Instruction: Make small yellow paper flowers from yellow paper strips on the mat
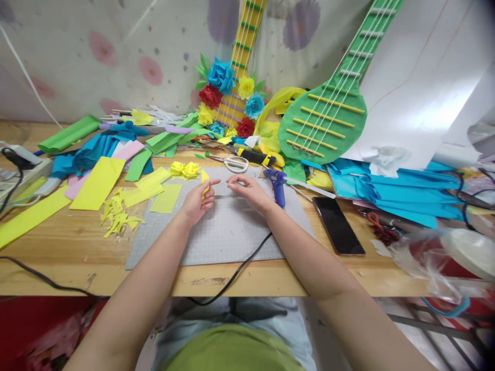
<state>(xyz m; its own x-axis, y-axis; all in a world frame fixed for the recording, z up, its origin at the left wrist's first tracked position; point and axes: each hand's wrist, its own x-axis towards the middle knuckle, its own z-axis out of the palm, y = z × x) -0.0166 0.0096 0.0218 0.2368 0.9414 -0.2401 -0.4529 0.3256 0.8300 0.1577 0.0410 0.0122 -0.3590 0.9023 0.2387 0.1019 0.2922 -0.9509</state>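
Note:
My left hand (198, 201) is closed round a small yellow foam piece (204, 181) above the grey cutting mat (228, 232). My right hand (249, 189) hovers just to its right with the fingers curled loosely inward and the fingertips pinched; nothing shows in them. Two finished yellow foam roses (184, 169) lie at the mat's far left corner. A blue glue gun (277, 186) stands just right of my right hand, its black cord (240, 270) running over the mat toward me.
White-handled scissors (232, 163) lie beyond the mat. Yellow foam sheets (96, 183) and scraps (118, 214) sit to the left, a black phone (338, 225) to the right. Blue foam sheets (406, 190), a green foam guitar (323, 121) and a flower-decked yellow one (235, 98) crowd the back.

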